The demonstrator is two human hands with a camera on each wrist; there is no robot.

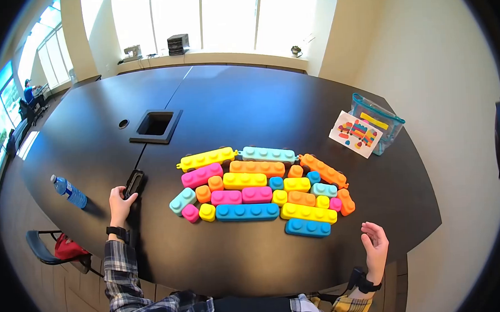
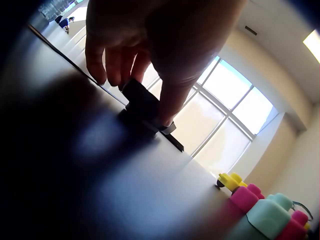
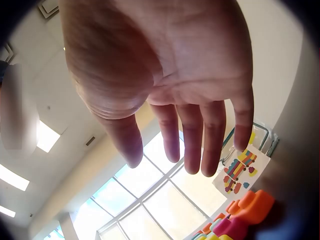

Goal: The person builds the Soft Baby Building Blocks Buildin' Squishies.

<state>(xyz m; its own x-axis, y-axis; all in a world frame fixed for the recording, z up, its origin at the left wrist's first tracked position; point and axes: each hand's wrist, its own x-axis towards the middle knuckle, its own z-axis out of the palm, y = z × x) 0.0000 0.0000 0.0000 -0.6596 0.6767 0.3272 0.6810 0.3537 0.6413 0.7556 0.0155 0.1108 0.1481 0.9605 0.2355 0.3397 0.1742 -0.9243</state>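
Note:
In the head view my left hand (image 1: pixel 121 205) is at a black object (image 1: pixel 134 184) on the table, left of the blocks. The left wrist view shows my left hand (image 2: pixel 150 55) pinching that black object (image 2: pixel 145 107) between thumb and fingers. My right hand (image 1: pixel 375 247) is held at the right, fingers relaxed and empty, its palm showing in the right wrist view (image 3: pixel 170 65). Between the hands lie many toy blocks in rows, with a long blue block (image 1: pixel 247 212), a blue block (image 1: pixel 308 227) nearest me, and a yellow wheeled piece (image 1: pixel 207 158), a light teal one (image 1: pixel 268 154) and an orange one (image 1: pixel 324 171) along the back.
A water bottle (image 1: pixel 69 192) stands at the left. A picture card (image 1: pixel 355 133) leans on a clear zip bag (image 1: pixel 385 122) at the back right. The table has a square recess rim (image 1: pixel 172 126) and a small round hole (image 1: pixel 123 124). A person (image 1: pixel 31 95) sits far left.

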